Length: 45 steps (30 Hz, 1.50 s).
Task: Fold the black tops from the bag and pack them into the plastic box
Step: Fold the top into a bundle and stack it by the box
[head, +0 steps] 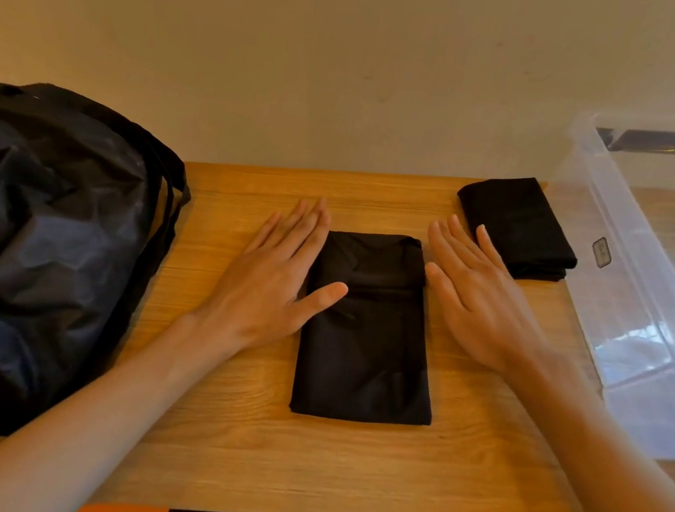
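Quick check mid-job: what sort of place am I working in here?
Probably a room at home, though not certain: a wooden table against a plain wall, a black bag, and a clear plastic box.

Wooden table (335, 470) against plain beige wall (316, 51).

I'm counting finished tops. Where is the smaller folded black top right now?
In the head view the smaller folded black top lies at the far right corner of the table, outside the plastic box beside its wall, just beyond the right hand.
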Each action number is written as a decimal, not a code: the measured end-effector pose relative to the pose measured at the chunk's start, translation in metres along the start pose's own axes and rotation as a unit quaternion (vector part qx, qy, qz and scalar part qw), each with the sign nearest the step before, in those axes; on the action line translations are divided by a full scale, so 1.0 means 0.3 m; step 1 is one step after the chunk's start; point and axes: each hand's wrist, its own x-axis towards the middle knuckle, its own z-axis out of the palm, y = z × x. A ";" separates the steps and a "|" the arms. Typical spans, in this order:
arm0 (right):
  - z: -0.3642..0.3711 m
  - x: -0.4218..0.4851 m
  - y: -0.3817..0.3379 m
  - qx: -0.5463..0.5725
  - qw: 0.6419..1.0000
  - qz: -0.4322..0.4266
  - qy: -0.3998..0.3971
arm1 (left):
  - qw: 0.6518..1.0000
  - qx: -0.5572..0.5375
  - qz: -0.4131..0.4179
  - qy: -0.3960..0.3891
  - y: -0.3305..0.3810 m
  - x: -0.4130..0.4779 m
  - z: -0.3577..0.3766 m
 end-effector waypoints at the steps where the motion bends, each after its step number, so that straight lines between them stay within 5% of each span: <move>1: -0.002 0.001 -0.021 0.027 0.999 0.006 0.026 | 1.000 -0.005 0.009 0.010 0.012 0.004 -0.005; 4: 0.008 0.020 -0.086 0.081 0.995 0.014 0.056 | 0.999 -0.004 0.037 -0.010 0.054 0.025 0.000; 8: 0.057 0.033 -0.095 -0.030 0.998 -0.052 -0.036 | 0.997 0.017 0.045 -0.057 0.061 0.025 0.038; 18: 0.021 -0.078 -0.022 -0.032 0.998 -0.045 -0.020 | 0.999 0.024 0.043 -0.021 0.013 -0.084 0.020; 22: -0.023 -0.150 -0.065 0.010 0.994 -0.110 0.001 | 0.994 -0.004 0.109 -0.002 0.039 -0.170 0.001; 27: -0.021 -0.276 -0.080 -0.074 0.967 -0.233 -0.069 | 0.970 0.027 0.238 -0.035 0.079 -0.284 0.003; 35: 0.015 -0.344 -0.074 -0.057 0.966 -0.249 0.026 | 0.959 0.010 0.269 0.088 0.074 -0.341 0.023; 45: 0.047 -0.365 -0.094 -0.086 0.963 -0.248 0.055 | 0.959 -0.004 0.252 0.127 0.128 -0.356 0.046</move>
